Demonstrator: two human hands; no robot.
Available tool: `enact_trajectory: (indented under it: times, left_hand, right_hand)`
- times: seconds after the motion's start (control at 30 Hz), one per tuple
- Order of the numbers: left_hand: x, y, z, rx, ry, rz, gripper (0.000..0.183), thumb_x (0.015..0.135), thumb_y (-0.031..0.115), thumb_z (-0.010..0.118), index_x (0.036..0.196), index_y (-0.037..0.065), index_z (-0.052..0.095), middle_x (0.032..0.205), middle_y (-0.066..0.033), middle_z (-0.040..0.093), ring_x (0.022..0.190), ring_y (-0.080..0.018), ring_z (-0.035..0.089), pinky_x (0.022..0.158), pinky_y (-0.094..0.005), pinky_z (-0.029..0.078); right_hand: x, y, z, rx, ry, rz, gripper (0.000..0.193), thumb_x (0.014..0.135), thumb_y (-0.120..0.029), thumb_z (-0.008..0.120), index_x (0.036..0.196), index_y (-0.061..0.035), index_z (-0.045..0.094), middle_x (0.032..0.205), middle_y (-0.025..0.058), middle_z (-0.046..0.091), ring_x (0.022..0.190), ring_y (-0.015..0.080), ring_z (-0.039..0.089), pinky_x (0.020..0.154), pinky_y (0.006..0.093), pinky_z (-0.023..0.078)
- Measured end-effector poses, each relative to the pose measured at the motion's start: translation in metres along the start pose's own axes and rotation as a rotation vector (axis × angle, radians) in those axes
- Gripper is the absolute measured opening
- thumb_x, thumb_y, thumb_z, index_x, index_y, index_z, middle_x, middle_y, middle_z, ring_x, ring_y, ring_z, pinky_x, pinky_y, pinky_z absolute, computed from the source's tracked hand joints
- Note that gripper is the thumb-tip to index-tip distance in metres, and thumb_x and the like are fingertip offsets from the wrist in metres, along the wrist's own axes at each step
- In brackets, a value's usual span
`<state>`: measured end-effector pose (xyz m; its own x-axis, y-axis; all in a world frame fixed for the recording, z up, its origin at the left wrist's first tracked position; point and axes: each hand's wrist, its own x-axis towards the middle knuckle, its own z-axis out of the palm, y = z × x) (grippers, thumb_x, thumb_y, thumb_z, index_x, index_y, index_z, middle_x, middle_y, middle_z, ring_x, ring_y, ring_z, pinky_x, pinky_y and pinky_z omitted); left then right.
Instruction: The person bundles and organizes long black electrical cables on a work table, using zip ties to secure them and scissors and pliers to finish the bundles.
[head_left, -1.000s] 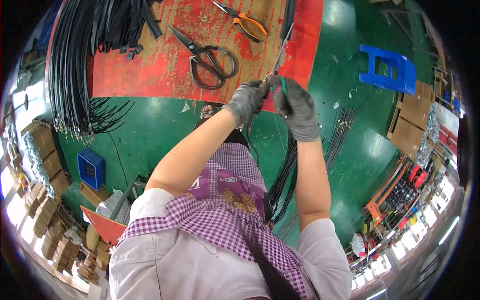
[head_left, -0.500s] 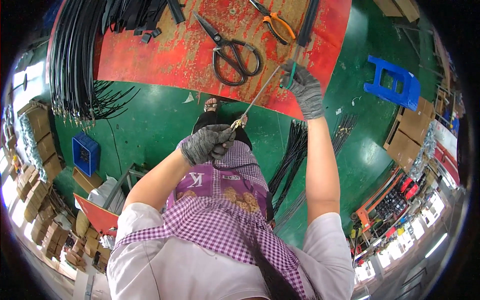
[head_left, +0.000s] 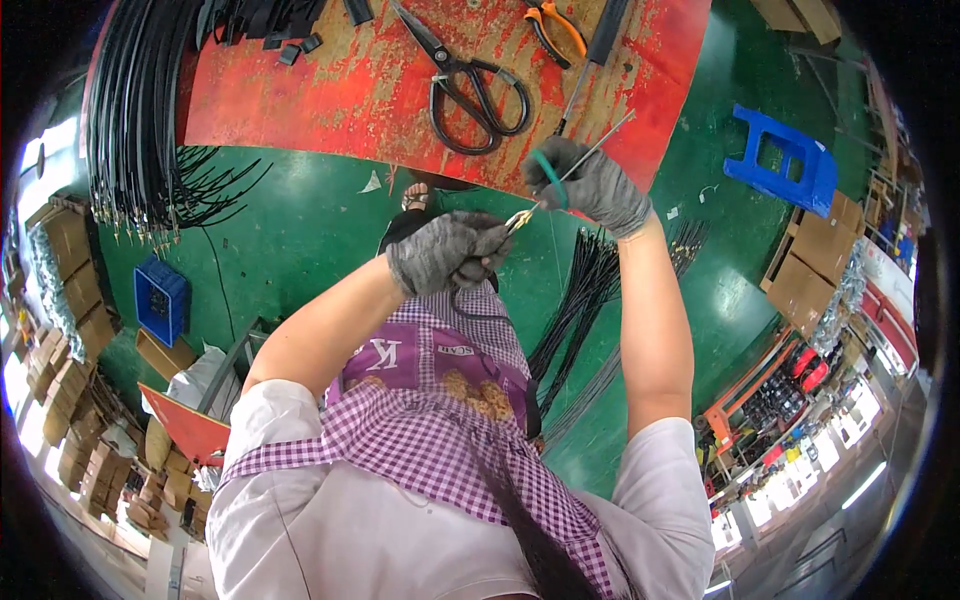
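My left hand (head_left: 450,252), in a grey glove, is closed around the end of a black cable, its brass-coloured fitting (head_left: 518,220) poking out past the fingers. From the fitting a thin metal wire (head_left: 606,136) slants up and right beyond my other hand. My gloved right hand (head_left: 590,185) closes just beyond the fitting, on the wire and on a tool with a curved green handle (head_left: 548,178); the tool's kind is hidden by the fingers. Above the hands, black-handled scissors (head_left: 470,100) and orange-handled pliers (head_left: 552,32) lie on the red, worn tabletop (head_left: 300,115).
A thick bundle of black cables (head_left: 140,120) hangs over the table's left edge. More cables (head_left: 580,290) stand in a bunch below the right edge. Black tube pieces (head_left: 270,18) lie at the far left of the table. A blue stool (head_left: 785,160) is on the green floor at right.
My left hand has moved up and right with the fitting. My right hand has come down and left along the wire to meet it, and the green handle has turned.
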<state>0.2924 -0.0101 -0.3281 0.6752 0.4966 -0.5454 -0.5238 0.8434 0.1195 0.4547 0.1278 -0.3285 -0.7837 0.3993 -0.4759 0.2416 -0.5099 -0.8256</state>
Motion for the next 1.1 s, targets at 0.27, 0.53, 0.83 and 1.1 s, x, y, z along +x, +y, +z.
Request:
enact_trajectory:
  times: [0.27, 0.53, 0.83, 1.1]
  left_hand:
    - [0.023, 0.031, 0.031, 0.33, 0.239, 0.061, 0.023, 0.081, 0.021, 0.049, 0.097, 0.005, 0.051, 0.062, 0.002, 0.047, 0.042, -0.0029, 0.033, 0.036, -0.0163, 0.025]
    - [0.04, 0.029, 0.047, 0.533, 0.13, 0.013, 0.022, 0.08, 0.017, 0.05, 0.096, 0.002, 0.053, 0.061, 0.0021, 0.048, 0.045, -0.0026, 0.037, 0.039, -0.0168, 0.029]
    - [0.038, 0.014, 0.069, 0.933, 0.106, 0.209, 0.019, 0.08, 0.018, 0.049, 0.09, 0.003, 0.055, 0.062, 0.0039, 0.05, 0.059, -0.0033, 0.045, 0.053, -0.0183, 0.037]
    - [-0.006, 0.024, 0.126, 0.819, -0.034, 0.347, 0.02, 0.082, 0.021, 0.048, 0.087, 0.003, 0.052, 0.063, 0.003, 0.047, 0.051, -0.0026, 0.038, 0.044, -0.0168, 0.029]
  right_hand:
    - [-0.031, -0.009, 0.014, -0.582, 0.149, -0.012, 0.032, 0.058, -0.018, 0.07, 0.081, -0.0038, 0.052, 0.07, 0.0031, 0.053, 0.066, 0.0121, 0.05, 0.064, 0.026, 0.042]
    - [-0.07, -0.006, 0.015, -0.754, 0.367, -0.326, 0.035, 0.053, -0.014, 0.073, 0.08, -0.0049, 0.052, 0.077, 0.0051, 0.051, 0.071, 0.0162, 0.052, 0.064, 0.0267, 0.043]
    - [-0.116, -0.003, 0.022, -0.226, 0.354, 0.067, 0.028, 0.066, -0.01, 0.063, 0.091, -0.0031, 0.052, 0.077, 0.0054, 0.056, 0.074, 0.0126, 0.053, 0.065, 0.025, 0.043]
    - [-0.148, 0.095, 0.106, -0.181, 0.527, -0.194, 0.038, 0.072, -0.014, 0.059, 0.105, -0.0028, 0.046, 0.103, 0.009, 0.048, 0.09, 0.0175, 0.049, 0.077, 0.0277, 0.041]
